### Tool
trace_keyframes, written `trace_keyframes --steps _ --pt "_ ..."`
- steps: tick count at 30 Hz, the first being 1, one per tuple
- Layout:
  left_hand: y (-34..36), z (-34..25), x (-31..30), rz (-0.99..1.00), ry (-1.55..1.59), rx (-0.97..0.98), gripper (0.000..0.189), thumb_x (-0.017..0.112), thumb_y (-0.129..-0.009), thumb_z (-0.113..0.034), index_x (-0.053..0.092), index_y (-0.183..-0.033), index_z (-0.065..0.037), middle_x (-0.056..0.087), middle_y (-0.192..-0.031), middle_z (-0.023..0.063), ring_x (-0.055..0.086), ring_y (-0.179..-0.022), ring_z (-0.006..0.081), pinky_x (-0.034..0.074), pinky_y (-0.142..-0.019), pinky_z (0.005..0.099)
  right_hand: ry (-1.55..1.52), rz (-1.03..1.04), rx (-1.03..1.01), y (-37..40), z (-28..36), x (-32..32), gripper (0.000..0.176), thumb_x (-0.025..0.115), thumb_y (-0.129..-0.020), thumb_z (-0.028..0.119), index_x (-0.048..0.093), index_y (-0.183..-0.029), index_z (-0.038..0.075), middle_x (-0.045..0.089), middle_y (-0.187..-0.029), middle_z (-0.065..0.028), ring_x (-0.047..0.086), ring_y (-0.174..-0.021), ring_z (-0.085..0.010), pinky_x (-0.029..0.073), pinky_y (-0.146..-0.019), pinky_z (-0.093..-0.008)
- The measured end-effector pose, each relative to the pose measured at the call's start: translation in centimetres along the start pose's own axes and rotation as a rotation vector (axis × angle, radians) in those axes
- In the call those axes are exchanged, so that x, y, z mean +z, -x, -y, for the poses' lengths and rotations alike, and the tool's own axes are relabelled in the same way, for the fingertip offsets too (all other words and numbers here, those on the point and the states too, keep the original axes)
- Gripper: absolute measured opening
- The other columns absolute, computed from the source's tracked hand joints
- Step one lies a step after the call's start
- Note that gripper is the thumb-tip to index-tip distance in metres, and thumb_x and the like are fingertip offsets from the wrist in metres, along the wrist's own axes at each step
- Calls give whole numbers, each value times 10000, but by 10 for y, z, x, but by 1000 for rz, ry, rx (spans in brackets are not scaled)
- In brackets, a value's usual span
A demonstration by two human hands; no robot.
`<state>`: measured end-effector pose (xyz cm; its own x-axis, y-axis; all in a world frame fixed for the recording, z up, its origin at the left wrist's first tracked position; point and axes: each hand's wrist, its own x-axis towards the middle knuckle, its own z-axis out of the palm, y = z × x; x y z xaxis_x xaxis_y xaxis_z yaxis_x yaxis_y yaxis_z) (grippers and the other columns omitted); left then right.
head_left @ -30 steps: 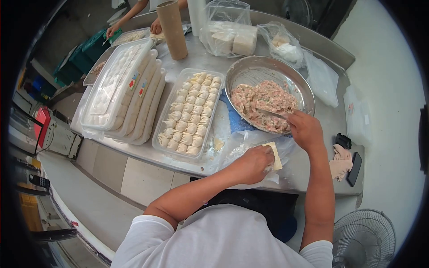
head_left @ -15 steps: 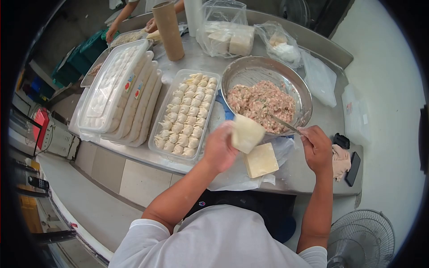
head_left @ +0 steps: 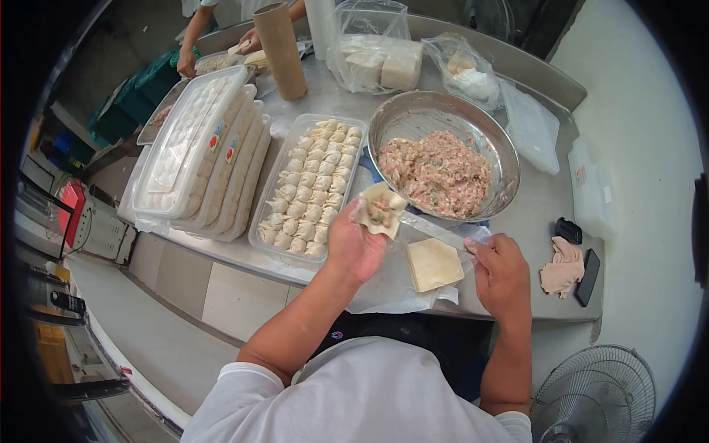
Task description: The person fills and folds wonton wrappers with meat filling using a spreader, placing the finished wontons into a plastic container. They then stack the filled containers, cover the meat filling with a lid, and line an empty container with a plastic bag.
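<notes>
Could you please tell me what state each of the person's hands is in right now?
Left hand: holding a wrapper with filling on it.
Right hand: closed on a flat-bladed tool.

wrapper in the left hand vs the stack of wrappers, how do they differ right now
The held wrapper carries some meat filling; the wrapper stack has none on top. The held wrapper is curved up, while the wrapper stack lies flat. The held wrapper looks thin; the wrapper stack is thicker. Both are pale.
</notes>
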<state>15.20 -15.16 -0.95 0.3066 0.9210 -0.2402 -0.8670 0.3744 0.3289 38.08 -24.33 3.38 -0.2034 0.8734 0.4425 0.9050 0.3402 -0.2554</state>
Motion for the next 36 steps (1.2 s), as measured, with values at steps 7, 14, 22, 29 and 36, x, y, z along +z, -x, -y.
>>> trace_keyframes --steps 7,14,22,29,36 --pt "-1 11 -6 125 -31 38 337 359 -1047 -255 545 -1132 13 620 -1089 143 602 -1024 252 474 -962 401 -123 -91 0 -1 13 29 316 655 -738 -33 711 -1031 71 564 -824 -108 571 -767 -291 473 -657 -386" --pt "14 -15 7 209 -285 23 378 462 -994 -271 516 -1281 -30 533 -1344 145 597 -1143 245 517 -949 361 -413 -152 106 -9 21 -2 302 624 -776 -58 693 -1052 42 569 -820 -123 577 -726 -313 480 -647 -384" --pt "8 -24 7 363 -1799 642 264 711 -846 -136 588 -1059 -41 630 -919 62 633 -867 170 513 -765 339 -242 162 56 -12 27 -25 254 630 -787 -42 681 -1029 15 611 -850 -136 613 -723 -274 487 -640 -347" --pt "1 -18 10 234 -1397 471 120 627 -940 -156 596 -942 -40 619 -856 42 607 -795 127 503 -684 306 -493 21 334 -3 11 -18 155 706 -811 57 674 -955 8 616 -831 -75 580 -676 -172 473 -635 -315" --pt "20 41 35 141 -578 -56 370 498 -1022 -366 597 -1149 -33 622 -973 40 602 -865 131 503 -777 295 -1346 13 522 -17 55 35 260 697 -908 193 620 -1067 1 620 -857 -5 519 -653 -63 410 -580 -213"
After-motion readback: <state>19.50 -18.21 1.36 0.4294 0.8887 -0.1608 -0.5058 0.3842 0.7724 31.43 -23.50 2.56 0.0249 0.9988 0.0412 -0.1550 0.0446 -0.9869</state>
